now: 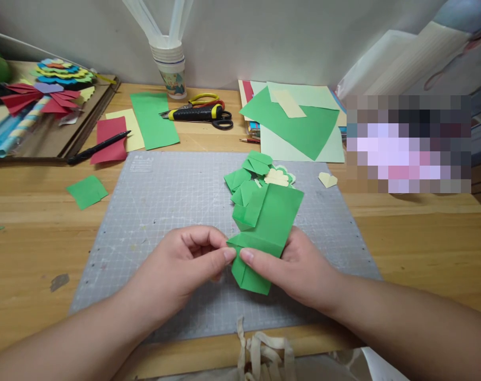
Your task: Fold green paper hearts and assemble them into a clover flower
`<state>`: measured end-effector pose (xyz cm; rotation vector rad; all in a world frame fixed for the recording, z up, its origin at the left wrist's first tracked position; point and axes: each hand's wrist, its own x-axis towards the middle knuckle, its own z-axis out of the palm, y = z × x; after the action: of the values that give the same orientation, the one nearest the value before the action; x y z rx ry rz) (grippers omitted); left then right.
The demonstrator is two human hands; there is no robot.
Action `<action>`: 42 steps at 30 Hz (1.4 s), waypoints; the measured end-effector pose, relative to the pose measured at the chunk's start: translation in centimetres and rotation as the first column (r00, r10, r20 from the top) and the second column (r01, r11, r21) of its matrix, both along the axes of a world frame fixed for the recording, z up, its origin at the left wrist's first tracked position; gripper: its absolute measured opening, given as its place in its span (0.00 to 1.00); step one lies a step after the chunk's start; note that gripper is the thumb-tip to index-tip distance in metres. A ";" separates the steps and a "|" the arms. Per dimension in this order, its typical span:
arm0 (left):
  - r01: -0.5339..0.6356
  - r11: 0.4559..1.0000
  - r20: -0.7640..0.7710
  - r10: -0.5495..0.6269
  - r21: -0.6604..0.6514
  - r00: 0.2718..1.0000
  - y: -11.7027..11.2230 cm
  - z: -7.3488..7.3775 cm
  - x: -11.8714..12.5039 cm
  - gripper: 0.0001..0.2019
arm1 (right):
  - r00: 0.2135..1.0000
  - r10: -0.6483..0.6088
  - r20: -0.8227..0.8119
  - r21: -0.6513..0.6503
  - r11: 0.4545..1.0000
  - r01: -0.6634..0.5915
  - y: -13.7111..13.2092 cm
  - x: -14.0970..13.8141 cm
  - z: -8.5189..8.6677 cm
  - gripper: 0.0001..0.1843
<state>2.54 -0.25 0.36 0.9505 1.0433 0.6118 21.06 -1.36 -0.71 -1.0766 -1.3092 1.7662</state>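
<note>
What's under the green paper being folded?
Grey cutting mat. The green paper overlaps small green pieces at its far edge. Left hand and right hand pinch it, hiding what's beneath them.

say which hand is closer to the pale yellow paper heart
Right. The right hand is below the pale yellow paper heart, slightly left; the left hand lies much farther left.

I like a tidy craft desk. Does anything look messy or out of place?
Nothing broken. A green paper scrap lies alone off the cutting mat, left, and a cream heart sits at its right edge. The left hand and right hand pinch the folded green paper.
</note>
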 end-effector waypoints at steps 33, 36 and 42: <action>0.055 0.987 -0.136 -0.034 0.153 0.990 -0.2 0.5 0.2 0.08 | 0.995 0.098 0.018 -0.110 0.989 -0.095 0.3 -0.1 0.7 0.04; 0.031 0.987 -0.138 -0.009 0.159 0.990 -0.3 0.7 0.3 0.08 | 0.995 0.092 0.049 -0.091 0.992 -0.087 0.3 -0.1 0.6 0.05; 0.009 0.992 -0.131 0.008 0.125 0.991 -0.2 0.7 0.2 0.06 | 0.992 0.043 0.122 -0.073 0.997 -0.034 0.3 0.0 0.3 0.10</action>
<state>2.75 -0.43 1.07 1.1128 1.1316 0.6262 21.09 -1.04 -0.43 -1.2248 -1.3584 1.8107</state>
